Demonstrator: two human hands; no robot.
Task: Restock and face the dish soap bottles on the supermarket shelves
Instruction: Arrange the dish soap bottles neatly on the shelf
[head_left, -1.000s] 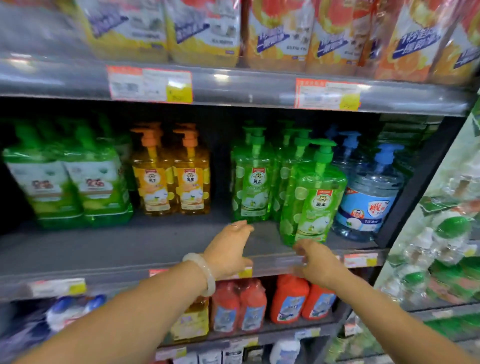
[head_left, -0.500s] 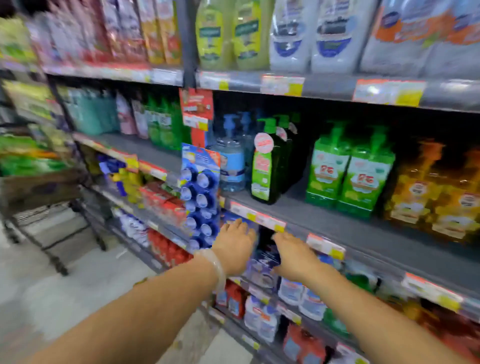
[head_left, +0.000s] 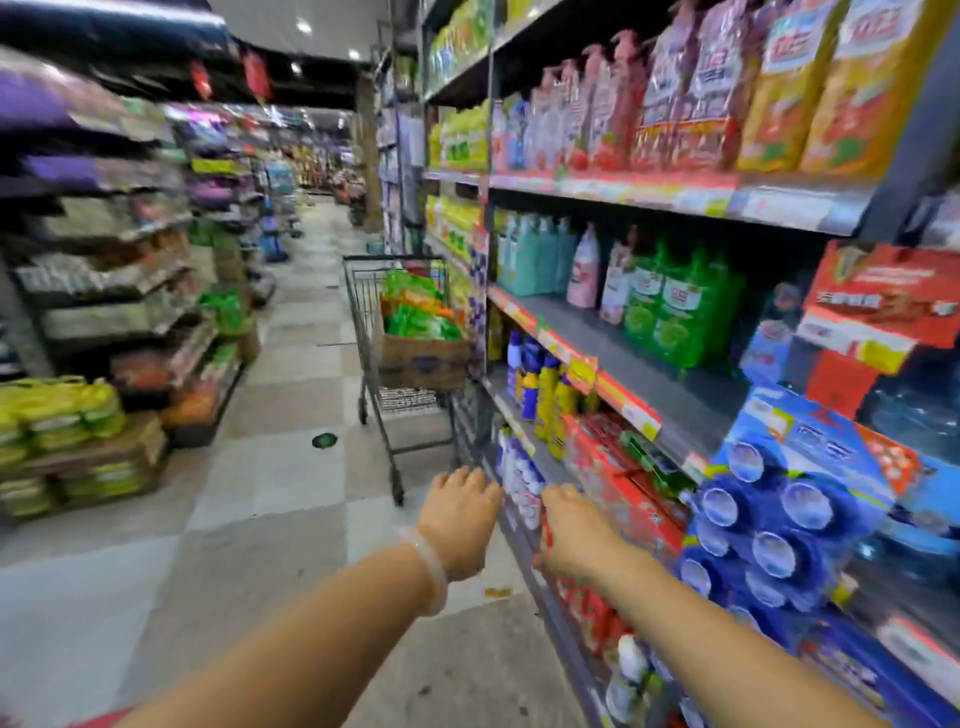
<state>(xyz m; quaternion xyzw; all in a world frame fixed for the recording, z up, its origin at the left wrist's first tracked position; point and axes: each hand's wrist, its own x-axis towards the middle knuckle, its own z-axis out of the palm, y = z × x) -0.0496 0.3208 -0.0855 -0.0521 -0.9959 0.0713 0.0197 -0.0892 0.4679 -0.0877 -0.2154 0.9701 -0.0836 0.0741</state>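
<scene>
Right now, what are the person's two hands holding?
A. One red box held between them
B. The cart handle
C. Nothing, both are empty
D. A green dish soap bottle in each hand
C. The left hand and the right hand reach forward empty, well short of the shopping cart down the aisle.

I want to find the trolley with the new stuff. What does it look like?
Look down the aisle along the floor, close to the shelves on the right. There stands a metal wire shopping cart. Nothing else there has wheels, and it carries a brown cardboard box of green and orange packs.
</scene>
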